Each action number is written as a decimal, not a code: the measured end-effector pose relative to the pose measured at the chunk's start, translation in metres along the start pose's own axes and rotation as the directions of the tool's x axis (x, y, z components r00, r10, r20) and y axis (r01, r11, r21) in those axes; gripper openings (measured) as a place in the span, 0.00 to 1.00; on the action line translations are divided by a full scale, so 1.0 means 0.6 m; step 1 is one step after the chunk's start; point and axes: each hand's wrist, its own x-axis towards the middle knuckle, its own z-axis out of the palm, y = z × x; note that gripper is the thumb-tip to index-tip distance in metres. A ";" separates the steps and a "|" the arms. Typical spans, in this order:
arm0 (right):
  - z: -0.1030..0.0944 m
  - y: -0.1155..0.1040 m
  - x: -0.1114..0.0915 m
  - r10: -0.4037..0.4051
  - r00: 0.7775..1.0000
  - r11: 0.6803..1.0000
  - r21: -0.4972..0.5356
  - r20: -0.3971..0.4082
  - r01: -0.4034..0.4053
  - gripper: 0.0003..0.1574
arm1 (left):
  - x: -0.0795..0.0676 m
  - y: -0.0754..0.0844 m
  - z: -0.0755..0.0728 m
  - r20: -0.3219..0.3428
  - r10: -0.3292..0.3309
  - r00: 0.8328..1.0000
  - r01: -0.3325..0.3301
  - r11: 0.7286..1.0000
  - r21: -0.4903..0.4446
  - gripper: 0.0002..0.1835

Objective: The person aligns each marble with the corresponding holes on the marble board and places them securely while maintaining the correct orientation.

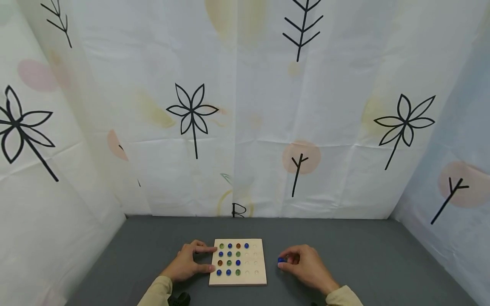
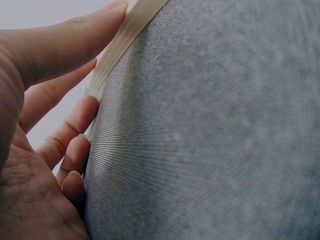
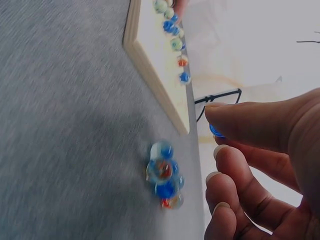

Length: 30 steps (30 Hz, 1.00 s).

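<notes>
A square wooden board (image 1: 252, 278) lies on the table, with small round hollows in rows. Blue, green and orange-brown glass marbles fill its three left columns; one blue marble (image 1: 246, 246) sits in the far hollow of the fourth. My left hand (image 1: 184, 260) rests at the board's left edge, thumb and index finger stretched apart and touching it. To the right of the board, my right hand (image 1: 306, 265) pinches a blue marble (image 3: 216, 131) between thumb and index finger, above the table. Below that hand, a cluster of loose marbles (image 3: 166, 175) lies on the table, mostly hidden in the head view.
The grey table (image 1: 172, 229) runs back to a white cloth wall (image 1: 260, 178) printed with black plants. Similar cloth hangs at both sides. A dark object (image 1: 180, 299) shows by the left wrist at the lower frame edge.
</notes>
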 end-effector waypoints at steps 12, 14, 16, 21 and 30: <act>0.031 -0.023 0.030 -0.036 0.999 0.998 0.053 0.031 0.034 0.08 | -0.002 0.002 -0.003 0.012 0.022 1.000 -0.022 1.000 -0.012 0.29; 0.036 -0.024 0.033 -0.034 0.999 0.997 0.064 0.037 0.032 0.08 | -0.003 0.003 -0.003 0.014 0.023 1.000 -0.023 1.000 -0.009 0.29; 0.040 -0.024 0.036 -0.037 0.999 0.996 0.079 0.040 0.033 0.08 | -0.003 0.003 -0.003 0.014 0.026 1.000 -0.026 1.000 -0.003 0.29; 0.054 -0.025 0.042 -0.047 0.998 0.994 0.097 0.039 0.043 0.08 | -0.002 0.002 -0.004 0.014 0.033 0.999 -0.033 0.999 0.003 0.29; 0.076 -0.033 0.052 -0.076 0.996 0.992 0.102 0.041 0.071 0.06 | -0.001 0.003 -0.003 0.014 0.019 1.000 -0.020 1.000 0.009 0.29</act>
